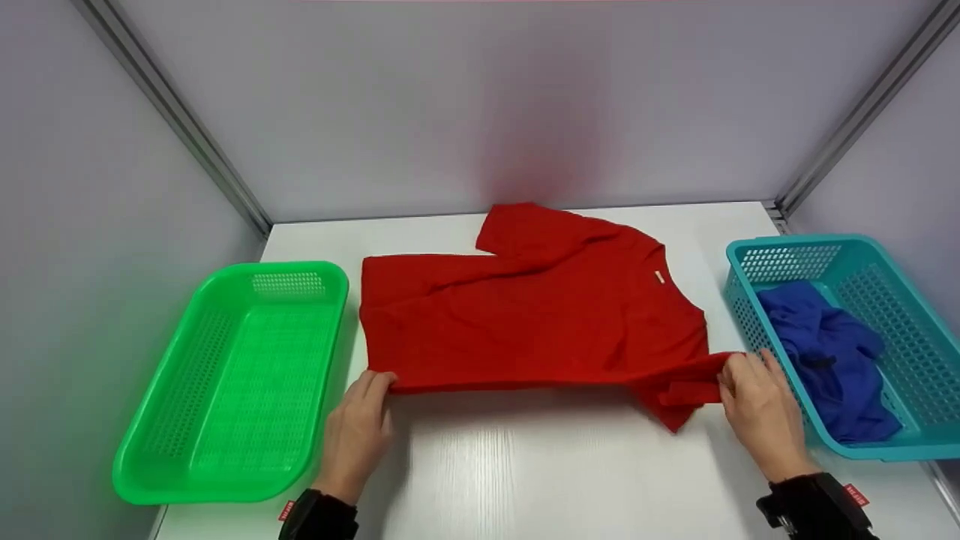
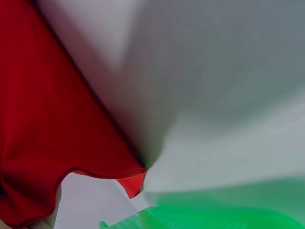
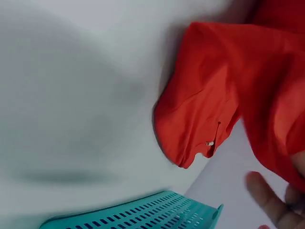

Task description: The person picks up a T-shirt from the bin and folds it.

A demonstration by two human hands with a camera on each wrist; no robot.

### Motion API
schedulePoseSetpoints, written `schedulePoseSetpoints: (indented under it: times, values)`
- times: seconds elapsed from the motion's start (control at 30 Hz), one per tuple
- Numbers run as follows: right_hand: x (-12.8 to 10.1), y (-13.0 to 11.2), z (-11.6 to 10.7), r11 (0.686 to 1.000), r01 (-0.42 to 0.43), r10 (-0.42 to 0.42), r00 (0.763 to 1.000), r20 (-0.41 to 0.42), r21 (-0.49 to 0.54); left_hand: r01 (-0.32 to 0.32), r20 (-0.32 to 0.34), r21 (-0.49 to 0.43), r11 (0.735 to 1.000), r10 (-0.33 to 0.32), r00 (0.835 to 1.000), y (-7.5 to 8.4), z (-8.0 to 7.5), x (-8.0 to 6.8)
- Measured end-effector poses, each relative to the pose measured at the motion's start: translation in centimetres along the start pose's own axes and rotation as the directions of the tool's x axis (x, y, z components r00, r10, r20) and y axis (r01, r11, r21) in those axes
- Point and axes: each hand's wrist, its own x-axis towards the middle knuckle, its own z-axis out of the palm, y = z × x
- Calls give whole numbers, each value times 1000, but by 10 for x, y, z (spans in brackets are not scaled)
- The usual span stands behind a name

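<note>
A red T-shirt (image 1: 525, 315) lies sideways on the white table, its neckline with a small pale label toward the right and its hem toward the left. My left hand (image 1: 358, 427) pinches the near corner of the hem, beside the green basket. Over on the right, my right hand (image 1: 761, 409) grips the near sleeve, which is drawn out toward the blue-green basket. The near edge of the shirt runs almost straight between both hands. In the right wrist view the sleeve cloth hangs in a fold from the fingers (image 3: 269, 198).
An empty green basket (image 1: 225, 281) stands on the left. At the right is a blue-green basket (image 1: 922, 300) with a crumpled blue garment (image 1: 832, 360) inside. Pale panels (image 1: 525, 97) wall the table (image 1: 480, 472) at the back and both sides.
</note>
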Motion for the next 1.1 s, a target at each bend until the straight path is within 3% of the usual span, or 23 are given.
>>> schedulePoseSetpoints:
  times: [0.07,0.17,0.23,0.3,0.37,0.47,0.53,0.6,0.67,0.73,0.87,0.93,1.0,1.03,1.1]
  values:
    - [4,0,1,1000,-1,1,999,-35,14,0,-26,-6,1000,0,1000,0,-1,2]
    - [4,-3,6,999,-15,13,999,-48,-45,-8,-42,-14,1000,7,999,0,-2,2]
    - [-3,-7,12,997,-7,8,1000,3,-83,-8,-36,-14,1000,8,999,0,0,1]
    - [-16,-14,21,997,-8,18,992,126,-77,-11,-22,-9,1000,11,1000,-1,1,-1]
    - [-29,-21,29,997,-73,79,950,302,-29,-11,-5,-7,1000,11,1000,-1,3,-3]
    - [-44,-24,38,961,-277,240,821,518,-6,-1,29,-10,1000,1,1000,-2,4,-5]
    - [-46,-20,43,919,-392,341,747,570,-36,15,52,-13,1000,-14,999,-2,4,-6]
    - [-45,-15,47,901,-431,382,725,573,-55,34,71,-8,999,-33,997,-2,3,-6]
    - [-43,-12,52,898,-437,388,730,562,-52,54,81,2,999,-54,995,-3,2,-7]
    - [-41,-11,54,900,-435,381,752,538,-29,69,89,8,998,-70,994,-4,0,-9]
    - [-37,-8,50,905,-417,352,845,402,85,56,86,11,998,-57,995,-5,-1,-11]
    - [-29,-4,38,890,-434,377,872,312,139,32,64,11,999,-32,997,-7,-2,-12]
    - [-16,1,20,842,-496,444,861,249,211,9,31,12,1000,-9,999,-8,-4,-12]
    - [-9,4,8,796,-541,486,838,247,271,1,15,11,1000,-1,1000,-9,-5,-12]
    - [8,10,-17,632,-613,562,784,264,474,-11,-9,5,1000,11,1000,-11,-7,-13]
